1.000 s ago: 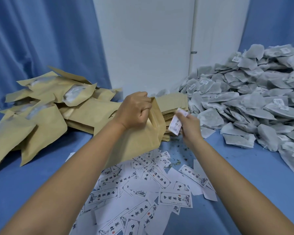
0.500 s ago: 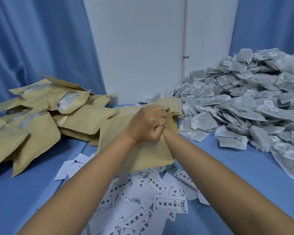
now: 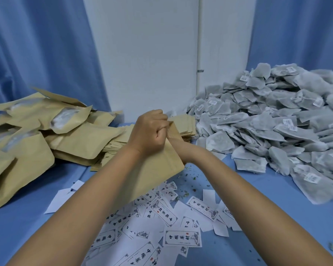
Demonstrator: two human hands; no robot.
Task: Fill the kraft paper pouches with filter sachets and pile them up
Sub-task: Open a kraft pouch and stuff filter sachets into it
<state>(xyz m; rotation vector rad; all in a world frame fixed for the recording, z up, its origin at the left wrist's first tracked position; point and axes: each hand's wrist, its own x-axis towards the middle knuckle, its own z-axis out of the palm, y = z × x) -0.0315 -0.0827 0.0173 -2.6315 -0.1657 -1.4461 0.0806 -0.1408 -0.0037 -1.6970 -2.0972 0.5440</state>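
My left hand (image 3: 150,131) grips the top edge of a kraft paper pouch (image 3: 158,175), which is held tilted above the blue table. My right hand (image 3: 182,150) is pushed into the pouch's mouth up to the wrist, so its fingers are hidden. A big heap of grey filter sachets (image 3: 277,121) with small white tags lies to the right. Filled pouches (image 3: 46,131) are piled at the left. A flat stack of empty pouches (image 3: 185,125) sits just behind my hands.
Several white printed paper labels (image 3: 183,238) are scattered on the blue table (image 3: 277,217) under my forearms, with loose green crumbs among them. Blue curtains (image 3: 37,54) and a white wall (image 3: 142,54) close off the back.
One second ago my right hand held a small white label beside the pouch. It then went into the pouch mouth and is now buried to the wrist. My left hand kept its grip.
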